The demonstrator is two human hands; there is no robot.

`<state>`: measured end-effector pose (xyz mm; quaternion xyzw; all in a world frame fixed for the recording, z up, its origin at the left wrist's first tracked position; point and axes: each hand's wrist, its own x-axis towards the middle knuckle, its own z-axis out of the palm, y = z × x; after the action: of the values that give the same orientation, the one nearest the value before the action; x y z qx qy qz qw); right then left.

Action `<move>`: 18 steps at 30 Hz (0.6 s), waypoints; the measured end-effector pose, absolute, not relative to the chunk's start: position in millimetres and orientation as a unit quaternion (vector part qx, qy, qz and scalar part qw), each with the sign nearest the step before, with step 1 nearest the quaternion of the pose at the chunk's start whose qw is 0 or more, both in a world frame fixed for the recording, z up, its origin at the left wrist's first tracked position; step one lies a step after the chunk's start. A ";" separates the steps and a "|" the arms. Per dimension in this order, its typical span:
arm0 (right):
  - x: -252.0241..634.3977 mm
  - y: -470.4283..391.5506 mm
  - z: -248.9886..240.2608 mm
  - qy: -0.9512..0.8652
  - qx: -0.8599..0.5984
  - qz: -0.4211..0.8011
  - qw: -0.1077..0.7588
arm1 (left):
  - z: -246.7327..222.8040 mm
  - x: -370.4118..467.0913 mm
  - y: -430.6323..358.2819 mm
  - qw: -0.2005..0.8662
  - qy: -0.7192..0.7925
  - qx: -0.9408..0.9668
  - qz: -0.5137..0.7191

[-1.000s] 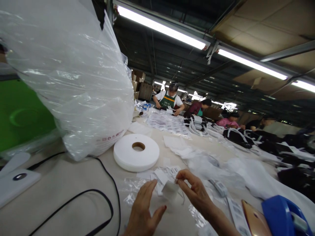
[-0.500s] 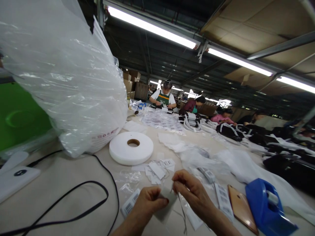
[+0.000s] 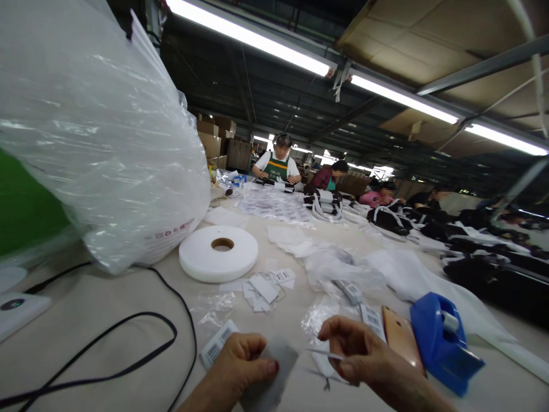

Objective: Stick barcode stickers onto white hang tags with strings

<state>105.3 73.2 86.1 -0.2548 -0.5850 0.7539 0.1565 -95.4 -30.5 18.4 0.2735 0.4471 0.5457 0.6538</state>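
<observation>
At the bottom centre, my left hand [image 3: 244, 363] pinches a grey card [image 3: 274, 375] between thumb and fingers. My right hand [image 3: 360, 352], to its right, has its thumb and fingers around a thin pale string [image 3: 328, 353] that stretches toward the card. Beside my left hand lies a barcode label stack [image 3: 218, 342]. Loose white tags [image 3: 262, 289], some with barcodes, are piled beyond my hands. More barcode labels [image 3: 371, 320] lie past my right hand, next to a gold phone [image 3: 402, 339].
A white tape roll [image 3: 218, 254] and a large plastic bag [image 3: 141, 166] stand at the left, near a black cord [image 3: 141, 315]. A blue tape dispenser [image 3: 441, 343] sits at the right. Several people work beyond, beside black bags [image 3: 390, 220].
My right hand has moved right, away from the card, with the string now stretched between. My left hand still holds the card, lower in view. The whole view has shifted slightly.
</observation>
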 end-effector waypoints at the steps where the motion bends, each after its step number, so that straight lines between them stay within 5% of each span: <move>1: 109.7 73.5 87.7 -0.625 -0.286 0.713 0.136 | 19.2 -95.2 -32.1 0.655 0.447 0.272 0.545; 8: 120.2 71.1 84.4 -0.884 -0.349 0.285 0.123 | 21.0 -87.0 -38.2 0.670 0.433 0.288 0.529; 13: 122.0 74.9 86.2 -0.878 -0.335 0.297 0.171 | 14.5 -82.7 -40.1 0.670 0.429 0.297 0.528; 18: 122.3 77.5 95.9 -0.817 -0.318 0.443 0.187 | 11.3 -82.0 -41.7 0.674 0.416 0.303 0.530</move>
<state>122.3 77.5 95.9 -0.3175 -0.8175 0.4428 0.1866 -82.0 -41.7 11.3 0.3032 0.4159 0.5297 0.6742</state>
